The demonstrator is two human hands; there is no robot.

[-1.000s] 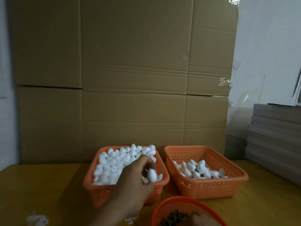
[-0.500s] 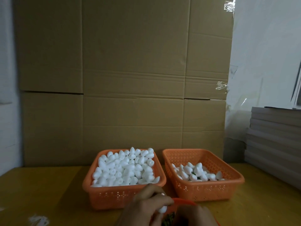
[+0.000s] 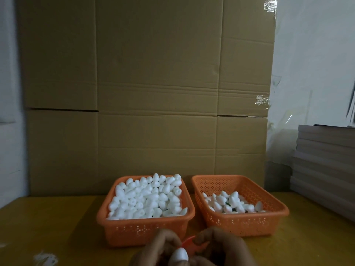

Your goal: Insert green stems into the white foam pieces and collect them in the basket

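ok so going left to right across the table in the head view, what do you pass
white scraps on the table → full basket of foam pieces → part-filled basket → stack of grey boards

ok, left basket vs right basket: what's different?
The left basket is heaped with plain white foam pieces to its rim; the right basket holds one shallow layer, with bare mesh wall showing above. Green shows among the right basket's pieces, none in the left's. Both are orange perforated rectangular baskets standing side by side.
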